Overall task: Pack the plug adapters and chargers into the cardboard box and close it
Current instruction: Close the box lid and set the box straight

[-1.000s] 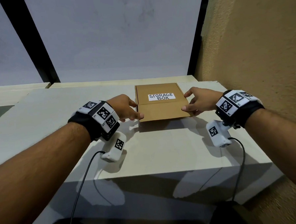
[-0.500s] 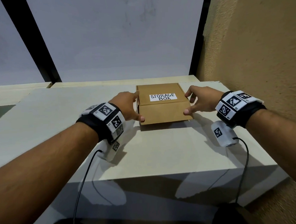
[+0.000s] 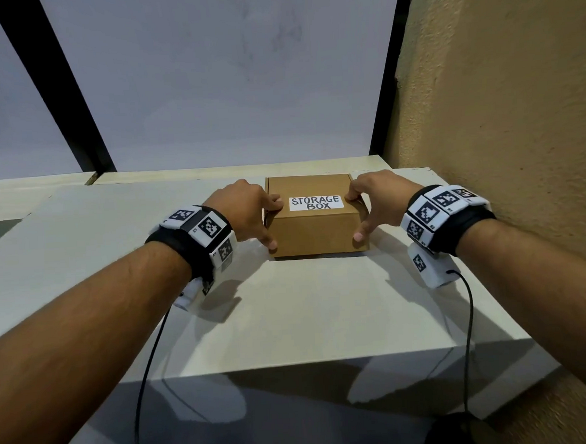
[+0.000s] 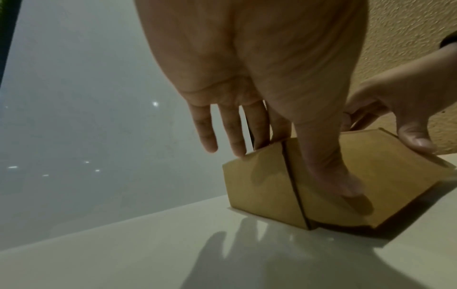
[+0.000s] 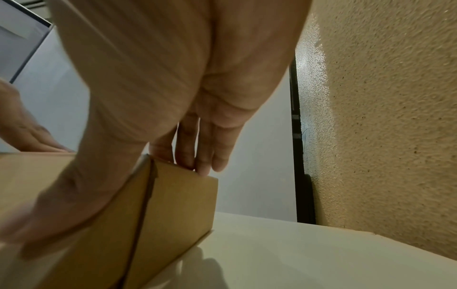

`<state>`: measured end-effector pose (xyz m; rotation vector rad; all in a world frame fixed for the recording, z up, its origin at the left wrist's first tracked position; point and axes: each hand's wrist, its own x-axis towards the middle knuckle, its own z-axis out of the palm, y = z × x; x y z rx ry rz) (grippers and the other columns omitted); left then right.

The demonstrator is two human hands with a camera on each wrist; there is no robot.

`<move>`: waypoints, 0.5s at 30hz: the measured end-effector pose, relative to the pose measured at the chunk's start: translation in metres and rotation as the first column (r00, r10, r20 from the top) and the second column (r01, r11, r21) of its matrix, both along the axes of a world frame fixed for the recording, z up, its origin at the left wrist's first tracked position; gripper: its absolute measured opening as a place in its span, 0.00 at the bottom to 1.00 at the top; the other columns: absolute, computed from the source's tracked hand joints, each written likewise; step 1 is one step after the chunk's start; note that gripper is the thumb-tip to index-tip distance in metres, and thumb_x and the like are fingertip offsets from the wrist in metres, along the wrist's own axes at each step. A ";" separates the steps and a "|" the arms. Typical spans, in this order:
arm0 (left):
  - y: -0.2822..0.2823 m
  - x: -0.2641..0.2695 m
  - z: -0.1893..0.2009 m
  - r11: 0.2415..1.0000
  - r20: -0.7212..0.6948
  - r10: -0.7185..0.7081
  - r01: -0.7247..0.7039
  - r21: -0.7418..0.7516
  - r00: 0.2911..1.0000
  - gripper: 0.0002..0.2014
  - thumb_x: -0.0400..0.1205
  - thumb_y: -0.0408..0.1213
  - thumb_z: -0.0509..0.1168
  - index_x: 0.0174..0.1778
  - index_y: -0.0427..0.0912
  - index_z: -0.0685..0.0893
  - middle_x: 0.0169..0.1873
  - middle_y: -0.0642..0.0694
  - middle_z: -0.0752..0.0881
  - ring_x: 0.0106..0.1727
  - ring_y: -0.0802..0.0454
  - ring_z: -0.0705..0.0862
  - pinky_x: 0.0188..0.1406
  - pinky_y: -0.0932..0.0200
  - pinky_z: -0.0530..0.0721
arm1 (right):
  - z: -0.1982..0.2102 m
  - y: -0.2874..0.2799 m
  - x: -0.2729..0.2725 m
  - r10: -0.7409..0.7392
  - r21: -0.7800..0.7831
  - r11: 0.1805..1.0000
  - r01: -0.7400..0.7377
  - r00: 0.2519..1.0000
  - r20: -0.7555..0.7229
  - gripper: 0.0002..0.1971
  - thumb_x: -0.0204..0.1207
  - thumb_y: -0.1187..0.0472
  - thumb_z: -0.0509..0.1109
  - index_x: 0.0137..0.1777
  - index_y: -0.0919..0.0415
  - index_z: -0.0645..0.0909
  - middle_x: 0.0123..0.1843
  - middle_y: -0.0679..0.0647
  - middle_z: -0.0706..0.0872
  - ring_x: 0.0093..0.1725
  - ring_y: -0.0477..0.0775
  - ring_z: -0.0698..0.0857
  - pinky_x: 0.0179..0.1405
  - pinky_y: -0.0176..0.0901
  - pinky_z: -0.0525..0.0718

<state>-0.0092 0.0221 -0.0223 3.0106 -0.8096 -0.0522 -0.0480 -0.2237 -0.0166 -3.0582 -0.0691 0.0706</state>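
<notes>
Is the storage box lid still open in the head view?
No: the cardboard box is closed, its lid flat with the STORAGE BOX label facing up.

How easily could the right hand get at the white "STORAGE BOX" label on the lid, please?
Probably easily: the right hand already rests on the cardboard box, fingers on the lid just beside the label, and nothing covers it.

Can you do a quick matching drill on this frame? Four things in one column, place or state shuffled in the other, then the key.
Things:
1. cardboard box
2. label
3. left hand
4. right hand

Place or state:
A. on the box's wall-side end
B. closed, on the white table
C. on the box top, reads STORAGE BOX
D. on the box's end away from the wall

Pairs: 1-B, 2-C, 3-D, 4-A
</notes>
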 end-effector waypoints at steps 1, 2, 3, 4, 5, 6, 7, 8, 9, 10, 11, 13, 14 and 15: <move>0.000 0.001 -0.001 1.000 -0.003 -0.009 0.009 -0.013 1.000 0.44 0.60 0.58 0.80 0.74 0.56 0.74 0.72 0.66 0.74 0.70 0.52 0.75 0.63 0.51 0.79 | 0.000 0.000 0.001 -0.002 0.001 1.000 0.002 1.000 0.003 0.42 0.49 0.46 0.88 0.66 0.56 0.79 0.62 0.53 0.83 0.61 0.55 0.80 0.51 0.41 0.73; -0.001 0.001 -0.002 1.000 0.002 -0.022 0.022 -0.017 1.000 0.44 0.61 0.56 0.80 0.74 0.54 0.74 0.73 0.63 0.74 0.71 0.51 0.74 0.66 0.50 0.77 | 0.000 0.001 0.001 -0.005 0.000 1.000 0.005 1.000 0.006 0.42 0.49 0.46 0.88 0.65 0.56 0.79 0.61 0.52 0.83 0.61 0.55 0.80 0.52 0.42 0.75; -0.001 0.001 -0.003 0.999 0.013 -0.037 0.037 -0.010 0.999 0.43 0.62 0.55 0.80 0.75 0.52 0.74 0.73 0.60 0.74 0.72 0.50 0.74 0.69 0.51 0.75 | -0.001 0.001 0.002 -0.005 -0.002 1.000 0.005 1.000 0.010 0.42 0.49 0.46 0.88 0.65 0.56 0.79 0.61 0.52 0.83 0.60 0.56 0.80 0.53 0.43 0.76; -0.002 0.000 -0.004 0.999 0.026 -0.050 0.050 0.000 0.998 0.42 0.64 0.54 0.79 0.75 0.51 0.74 0.74 0.58 0.74 0.72 0.49 0.73 0.69 0.52 0.73 | -0.001 0.001 0.002 -0.005 -0.004 1.000 0.005 1.000 0.011 0.41 0.49 0.45 0.88 0.64 0.56 0.79 0.61 0.52 0.83 0.60 0.56 0.80 0.54 0.45 0.78; -0.003 0.000 -0.005 0.998 0.036 -0.058 0.058 0.010 0.998 0.41 0.65 0.53 0.79 0.75 0.50 0.74 0.74 0.57 0.74 0.72 0.48 0.73 0.69 0.53 0.72 | -0.001 0.001 0.002 -0.004 -0.003 1.000 0.004 1.000 0.012 0.41 0.49 0.45 0.88 0.64 0.56 0.79 0.60 0.52 0.83 0.60 0.56 0.80 0.55 0.46 0.78; -0.004 0.000 -0.005 0.998 0.043 -0.062 0.061 0.019 0.997 0.41 0.66 0.53 0.78 0.76 0.49 0.73 0.74 0.56 0.74 0.72 0.47 0.73 0.69 0.54 0.72 | -0.002 0.001 0.002 -0.004 0.003 1.000 0.004 1.000 0.015 0.41 0.49 0.45 0.88 0.64 0.55 0.80 0.60 0.52 0.84 0.60 0.56 0.80 0.56 0.46 0.78; -0.004 0.000 -0.005 0.998 0.045 -0.063 0.062 0.024 0.997 0.40 0.67 0.52 0.78 0.76 0.49 0.73 0.74 0.56 0.74 0.71 0.47 0.74 0.69 0.54 0.72 | -0.002 0.000 0.002 -0.006 0.017 1.000 0.006 1.000 0.022 0.41 0.49 0.46 0.88 0.64 0.55 0.80 0.60 0.52 0.84 0.60 0.55 0.80 0.57 0.46 0.79; -0.005 -0.001 -0.005 0.998 0.043 -0.063 0.062 0.031 0.997 0.40 0.67 0.52 0.77 0.75 0.49 0.74 0.74 0.56 0.75 0.70 0.47 0.74 0.68 0.53 0.73 | -0.003 0.000 0.001 -0.011 0.035 0.999 0.010 1.000 0.030 0.40 0.49 0.46 0.88 0.64 0.55 0.81 0.60 0.52 0.84 0.60 0.55 0.80 0.58 0.47 0.79; -0.005 -0.001 -0.005 0.997 0.043 -0.066 0.065 0.042 0.997 0.39 0.67 0.53 0.77 0.75 0.48 0.75 0.74 0.55 0.75 0.70 0.46 0.75 0.68 0.53 0.74 | -0.004 0.001 0.001 -0.016 0.051 0.999 0.014 0.999 0.037 0.40 0.49 0.47 0.89 0.64 0.55 0.81 0.61 0.51 0.84 0.61 0.55 0.80 0.60 0.47 0.79; -0.005 -0.001 -0.005 0.996 0.046 -0.072 0.069 0.055 0.996 0.38 0.68 0.53 0.77 0.74 0.48 0.76 0.73 0.54 0.76 0.69 0.46 0.76 0.68 0.52 0.75 | -0.004 0.002 0.001 -0.018 0.057 0.998 0.016 0.999 0.044 0.40 0.49 0.48 0.89 0.64 0.55 0.81 0.61 0.52 0.84 0.61 0.55 0.80 0.61 0.47 0.79; -0.006 -0.001 -0.005 0.995 0.050 -0.074 0.071 0.064 0.996 0.38 0.68 0.53 0.77 0.74 0.48 0.76 0.73 0.54 0.76 0.69 0.46 0.76 0.68 0.52 0.76 | -0.004 0.003 0.002 -0.020 0.057 0.998 0.017 0.999 0.047 0.40 0.49 0.48 0.89 0.64 0.55 0.81 0.61 0.52 0.84 0.61 0.55 0.80 0.61 0.47 0.79; -0.005 0.001 -0.005 0.996 0.055 -0.067 0.064 0.058 0.996 0.37 0.68 0.53 0.77 0.74 0.48 0.76 0.73 0.54 0.76 0.68 0.46 0.77 0.68 0.52 0.76 | -0.003 0.004 0.003 -0.022 0.046 0.999 0.020 0.999 0.043 0.39 0.50 0.48 0.89 0.64 0.55 0.81 0.60 0.52 0.84 0.61 0.55 0.80 0.60 0.47 0.79; -0.005 0.001 -0.006 0.997 0.057 -0.062 0.060 0.048 0.996 0.37 0.68 0.52 0.77 0.74 0.48 0.76 0.73 0.54 0.76 0.68 0.46 0.77 0.68 0.53 0.76 | -0.003 0.004 0.004 -0.021 0.041 0.999 0.019 0.999 0.043 0.39 0.50 0.48 0.88 0.64 0.55 0.81 0.60 0.51 0.84 0.60 0.55 0.80 0.60 0.47 0.79; -0.004 0.001 -0.006 0.998 0.060 -0.059 0.057 0.039 0.996 0.37 0.68 0.52 0.77 0.74 0.49 0.76 0.73 0.55 0.77 0.68 0.46 0.77 0.67 0.53 0.75 | -0.003 0.004 0.005 -0.020 0.036 0.999 0.018 0.999 0.044 0.39 0.50 0.48 0.88 0.63 0.55 0.81 0.60 0.51 0.84 0.60 0.55 0.81 0.59 0.46 0.80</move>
